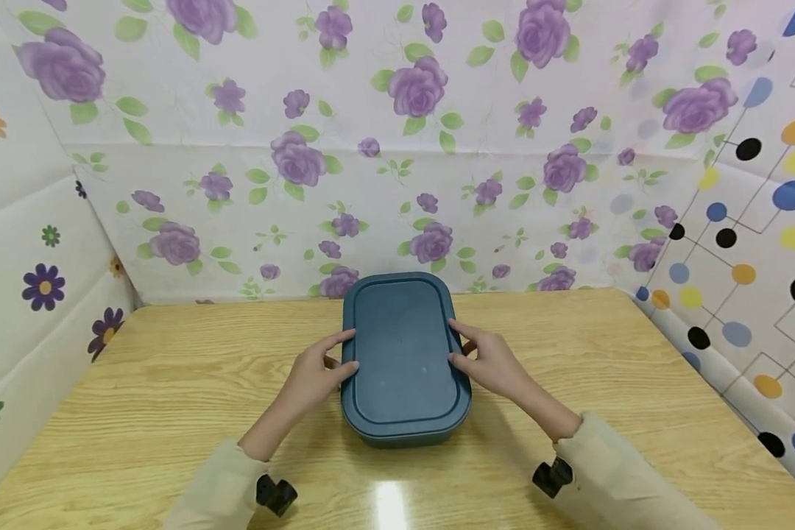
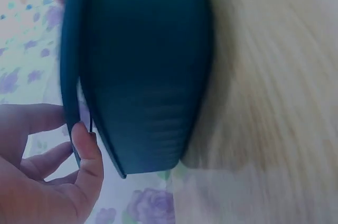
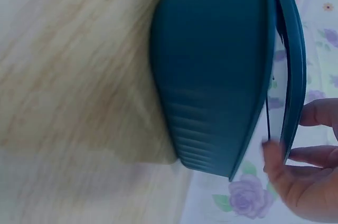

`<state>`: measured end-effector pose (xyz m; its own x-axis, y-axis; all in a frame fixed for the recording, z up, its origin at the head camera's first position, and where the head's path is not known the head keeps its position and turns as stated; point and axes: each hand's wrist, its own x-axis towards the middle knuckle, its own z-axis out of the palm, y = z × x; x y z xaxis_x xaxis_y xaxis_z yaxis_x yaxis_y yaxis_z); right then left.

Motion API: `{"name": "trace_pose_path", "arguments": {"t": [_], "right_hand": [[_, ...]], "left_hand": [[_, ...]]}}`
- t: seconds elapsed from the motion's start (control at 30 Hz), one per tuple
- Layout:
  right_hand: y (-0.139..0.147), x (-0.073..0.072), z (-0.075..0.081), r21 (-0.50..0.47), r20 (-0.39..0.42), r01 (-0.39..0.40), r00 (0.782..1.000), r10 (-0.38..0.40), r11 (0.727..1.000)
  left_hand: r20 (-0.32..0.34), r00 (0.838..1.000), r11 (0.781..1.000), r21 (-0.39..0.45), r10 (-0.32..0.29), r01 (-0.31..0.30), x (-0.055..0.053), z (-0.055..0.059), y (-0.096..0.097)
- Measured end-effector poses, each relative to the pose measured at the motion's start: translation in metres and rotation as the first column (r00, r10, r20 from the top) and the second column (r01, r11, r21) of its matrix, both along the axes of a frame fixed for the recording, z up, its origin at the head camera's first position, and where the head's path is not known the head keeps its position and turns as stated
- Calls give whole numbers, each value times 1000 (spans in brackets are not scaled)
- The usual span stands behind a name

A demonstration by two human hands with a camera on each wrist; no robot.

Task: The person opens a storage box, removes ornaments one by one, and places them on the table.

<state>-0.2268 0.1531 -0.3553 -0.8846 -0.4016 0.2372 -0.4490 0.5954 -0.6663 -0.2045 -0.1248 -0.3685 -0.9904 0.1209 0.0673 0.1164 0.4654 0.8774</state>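
Observation:
A dark blue rectangular box (image 2: pixel 148 76) with rounded corners and ribbed sides stands on the wooden table. Its matching lid (image 1: pixel 404 346) lies over it, touching or close at the near end and raised at the far end, as a gap shows in both wrist views. My left hand (image 1: pixel 314 372) grips the lid's left edge between thumb and fingers. On the opposite edge my right hand (image 1: pixel 493 361) holds the lid the same way, the thumb on one face and fingers curled round the rim. The box's inside is hidden.
The wooden table (image 1: pixel 225 353) spreads to both sides. Behind it hangs a white sheet with purple flowers (image 1: pixel 417 88), close to the box's far end. A dotted sheet (image 1: pixel 742 272) borders the right side, a daisy-patterned one (image 1: pixel 40 243) the left. Small black cameras sit at both wrists.

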Motion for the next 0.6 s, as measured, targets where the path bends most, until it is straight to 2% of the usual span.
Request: {"name": "trace_pose_path", "arguments": {"t": [0.07,0.2,0.4,0.6], "right_hand": [[-1,1,4,-22,18,-5,1000,6,1000],[-7,2,11,-91,104,-17,994,27,996],[-31,4,17,-142,155,-75,983,97,987],[-61,9,17,-144,173,-163,967,187,976]], "left_hand": [[58,998,997,73,-4,0,1,4,-4],[97,995,989,147,-23,8,5,15,-16],[110,993,990,141,-41,26,15,26,-47],[127,991,993,116,-43,29,24,26,-83]]}}
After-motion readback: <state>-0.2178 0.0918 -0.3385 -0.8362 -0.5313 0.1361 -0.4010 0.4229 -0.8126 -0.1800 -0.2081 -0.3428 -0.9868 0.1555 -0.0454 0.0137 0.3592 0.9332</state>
